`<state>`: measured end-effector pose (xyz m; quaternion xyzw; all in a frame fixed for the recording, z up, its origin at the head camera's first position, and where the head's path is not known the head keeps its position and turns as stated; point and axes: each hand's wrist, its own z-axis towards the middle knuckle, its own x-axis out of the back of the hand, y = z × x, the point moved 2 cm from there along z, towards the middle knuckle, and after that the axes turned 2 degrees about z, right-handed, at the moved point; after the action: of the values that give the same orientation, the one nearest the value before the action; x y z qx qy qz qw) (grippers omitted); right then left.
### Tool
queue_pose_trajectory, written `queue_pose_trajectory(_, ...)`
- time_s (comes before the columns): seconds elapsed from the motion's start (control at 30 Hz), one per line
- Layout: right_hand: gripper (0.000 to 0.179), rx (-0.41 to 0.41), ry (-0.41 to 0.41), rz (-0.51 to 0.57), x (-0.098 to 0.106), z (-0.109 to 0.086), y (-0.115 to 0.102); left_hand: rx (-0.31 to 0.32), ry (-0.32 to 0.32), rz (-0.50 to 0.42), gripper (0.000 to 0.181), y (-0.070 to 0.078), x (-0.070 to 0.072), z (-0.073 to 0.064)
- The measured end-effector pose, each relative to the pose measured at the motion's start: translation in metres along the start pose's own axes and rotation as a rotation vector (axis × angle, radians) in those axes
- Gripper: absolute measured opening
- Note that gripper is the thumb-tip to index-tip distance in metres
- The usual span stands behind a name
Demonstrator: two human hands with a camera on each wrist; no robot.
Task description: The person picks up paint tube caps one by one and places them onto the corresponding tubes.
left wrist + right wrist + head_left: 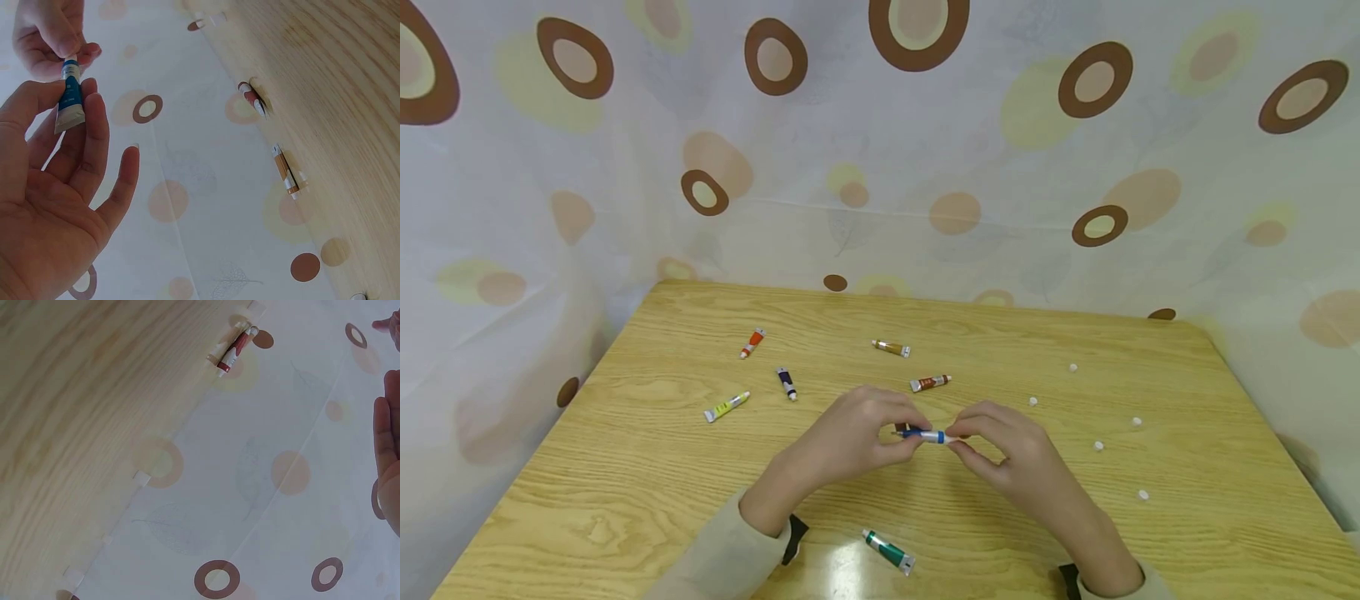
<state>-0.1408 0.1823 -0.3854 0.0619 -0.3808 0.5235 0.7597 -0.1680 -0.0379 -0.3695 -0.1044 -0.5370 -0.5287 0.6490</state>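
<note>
A small blue and silver paint tube (930,436) is held level above the table between both hands. My left hand (857,429) pinches its body between thumb and fingers. In the left wrist view the tube (71,97) shows its flat crimped end toward the left palm. At the white nozzle end, the thumb and fingertips of my right hand (1018,450) pinch the tip; whether a cap sits there is hidden by the fingers. Only part of the right hand (389,456) enters the right wrist view. A reddish-brown tube (931,383) lies just beyond the hands.
Green (888,552), yellow (727,407), dark purple (786,383), orange-red (753,343) and ochre (891,348) tubes lie on the wooden table (625,467). Several small white caps, one nearest the front (1143,495), are scattered at right. A patterned curtain (895,242) surrounds the table.
</note>
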Motion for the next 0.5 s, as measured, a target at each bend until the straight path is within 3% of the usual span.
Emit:
queue_pose_trajectory(0.07,0.007,0.007,0.004,0.008,-0.0004,-0.0004,0.0003,0.003,-0.005,-0.002,0.010,0.0001,-0.0003,0.0003)
queue_pose_trajectory(0.2,0.006,-0.004,-0.004,0.018,-0.0011,-0.0017,0.0017,0.009,-0.013,-0.011,0.010,0.0001,-0.0006,0.0005)
queue_pose_trajectory(0.5,0.029,0.018,-0.017,-0.027,0.0006,-0.0021,0.0030,0.023,-0.031,-0.030,0.011,0.0001,-0.0017,0.0010)
